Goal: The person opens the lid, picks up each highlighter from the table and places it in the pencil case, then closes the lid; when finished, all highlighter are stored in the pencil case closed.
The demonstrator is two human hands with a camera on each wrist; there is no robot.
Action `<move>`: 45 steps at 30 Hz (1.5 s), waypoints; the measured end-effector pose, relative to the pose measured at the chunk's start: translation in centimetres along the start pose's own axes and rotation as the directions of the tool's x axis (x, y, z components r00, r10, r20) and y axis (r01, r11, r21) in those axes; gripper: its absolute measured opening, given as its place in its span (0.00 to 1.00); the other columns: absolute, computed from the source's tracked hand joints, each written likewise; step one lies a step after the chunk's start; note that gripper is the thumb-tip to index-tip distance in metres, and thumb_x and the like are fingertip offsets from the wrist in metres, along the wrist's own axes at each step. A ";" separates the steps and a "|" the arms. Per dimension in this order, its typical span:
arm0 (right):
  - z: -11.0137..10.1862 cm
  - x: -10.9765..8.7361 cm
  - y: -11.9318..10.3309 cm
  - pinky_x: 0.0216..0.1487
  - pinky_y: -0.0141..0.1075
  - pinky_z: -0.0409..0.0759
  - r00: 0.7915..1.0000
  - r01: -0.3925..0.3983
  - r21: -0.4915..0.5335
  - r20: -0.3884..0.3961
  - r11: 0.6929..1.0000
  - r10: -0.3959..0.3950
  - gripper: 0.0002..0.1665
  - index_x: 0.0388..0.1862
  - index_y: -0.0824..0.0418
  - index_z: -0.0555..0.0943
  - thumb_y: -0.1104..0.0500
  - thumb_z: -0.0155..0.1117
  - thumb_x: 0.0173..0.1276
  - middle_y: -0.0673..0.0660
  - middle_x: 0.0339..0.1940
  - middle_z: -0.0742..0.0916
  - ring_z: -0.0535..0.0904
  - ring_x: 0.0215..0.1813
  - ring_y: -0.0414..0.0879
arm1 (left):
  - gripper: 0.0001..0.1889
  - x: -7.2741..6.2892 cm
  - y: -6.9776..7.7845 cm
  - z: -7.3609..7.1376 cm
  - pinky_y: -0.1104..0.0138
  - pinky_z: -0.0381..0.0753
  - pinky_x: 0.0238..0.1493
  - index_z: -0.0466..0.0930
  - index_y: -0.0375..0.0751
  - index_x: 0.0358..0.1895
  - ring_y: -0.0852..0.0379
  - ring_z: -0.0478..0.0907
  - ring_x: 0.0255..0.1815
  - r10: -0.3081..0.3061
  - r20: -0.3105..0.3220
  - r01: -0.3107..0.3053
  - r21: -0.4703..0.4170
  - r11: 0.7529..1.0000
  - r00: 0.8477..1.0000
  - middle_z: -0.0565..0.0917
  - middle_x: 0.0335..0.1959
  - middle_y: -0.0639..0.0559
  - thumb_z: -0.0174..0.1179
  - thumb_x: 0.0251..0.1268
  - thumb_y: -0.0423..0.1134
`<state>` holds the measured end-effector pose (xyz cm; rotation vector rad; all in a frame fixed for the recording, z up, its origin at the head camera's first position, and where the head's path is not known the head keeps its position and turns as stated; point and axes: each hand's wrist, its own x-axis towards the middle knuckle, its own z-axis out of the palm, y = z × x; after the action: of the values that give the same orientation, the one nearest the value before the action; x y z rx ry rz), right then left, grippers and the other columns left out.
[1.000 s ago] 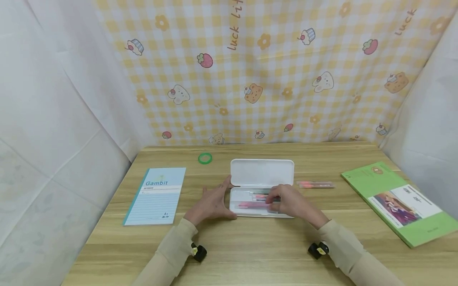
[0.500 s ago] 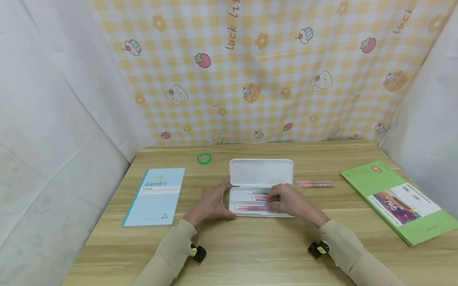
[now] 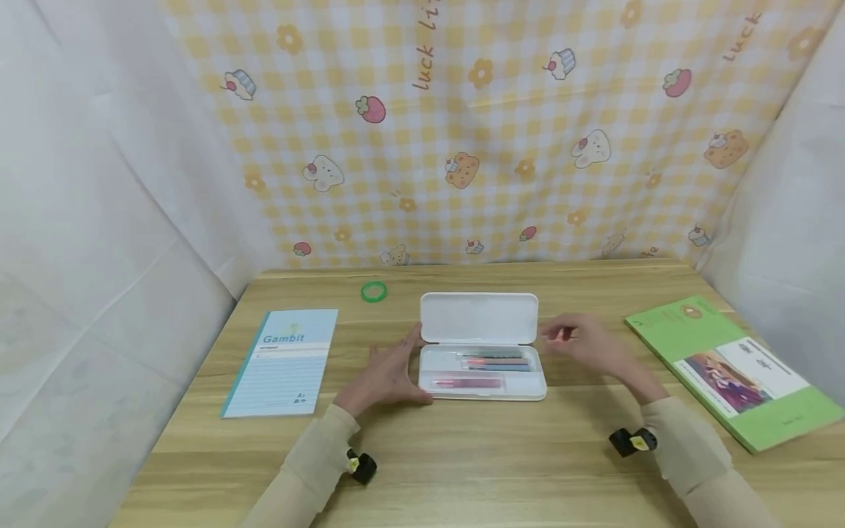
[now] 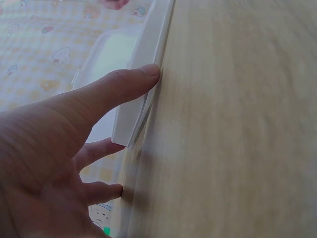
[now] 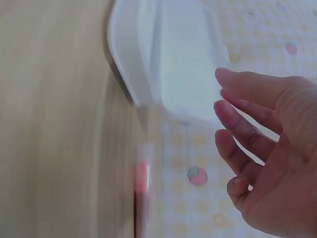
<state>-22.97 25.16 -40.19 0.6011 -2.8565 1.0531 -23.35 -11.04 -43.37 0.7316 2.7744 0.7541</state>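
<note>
A white pencil case [image 3: 432, 359] lies on the table with its lid [image 3: 479, 317] raised. Inside, a pink pen [image 3: 470, 383] rests in the front compartment and several dark and reddish pens [image 3: 495, 363] in the rear one. My left hand [image 3: 389, 378] holds the case's left end, thumb [image 4: 133, 82] on the front wall and a finger at the back corner. Right of the case, my right hand [image 3: 587, 345] hovers with loosely bent fingers and nothing between them. Beneath it lies a pink-tipped pen [image 5: 142, 178], blurred in the right wrist view and mostly covered in the head view.
On the left lies a light-blue notebook [image 3: 280, 363], with a green ring, perhaps a tape roll [image 3: 373, 292], behind it. A green book [image 3: 733, 374] lies at the right. A yellow checked curtain [image 3: 515, 198] hangs behind the wooden table [image 3: 462, 469].
My right hand has left the pens inside the case and moved right and back, over the pens on the table. The left hand stays at the case's left end.
</note>
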 end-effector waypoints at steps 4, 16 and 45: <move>-2.1 -0.6 1.0 0.32 0.38 0.74 0.996 -0.080 -0.059 -0.049 0.995 0.077 0.17 0.44 0.63 0.84 0.54 0.70 0.60 0.54 0.36 0.85 0.76 0.37 0.48 | 0.68 -0.2 -0.1 -0.1 0.29 0.37 0.59 0.38 0.39 0.76 0.51 0.61 0.69 -0.011 -0.001 0.011 -0.002 1.000 1.000 0.70 0.66 0.55 0.77 0.35 0.58; -5.5 -2.2 5.8 0.37 0.41 0.75 0.983 -0.173 -0.086 -0.076 0.981 0.167 0.18 0.46 0.66 0.83 0.54 0.68 0.62 0.62 0.43 0.85 0.78 0.43 0.55 | 0.68 -0.1 0.0 -0.2 0.29 0.36 0.59 0.38 0.39 0.76 0.53 0.60 0.69 -0.003 -0.004 0.003 -0.007 1.000 1.000 0.70 0.66 0.55 0.77 0.35 0.58; -4.8 -3.3 10.9 0.37 0.35 0.73 0.971 -0.238 -0.071 -0.004 0.969 0.238 0.11 0.40 0.61 0.86 0.57 0.69 0.61 0.57 0.38 0.85 0.77 0.39 0.46 | 0.68 0.1 0.0 0.0 0.29 0.37 0.59 0.38 0.40 0.76 0.51 0.61 0.69 0.003 -0.006 -0.003 0.005 1.000 1.000 0.70 0.66 0.54 0.77 0.35 0.58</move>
<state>-24.40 36.89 -43.75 0.2602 -3.0120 0.9711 -23.45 -11.02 -43.35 0.7352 2.7819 0.7510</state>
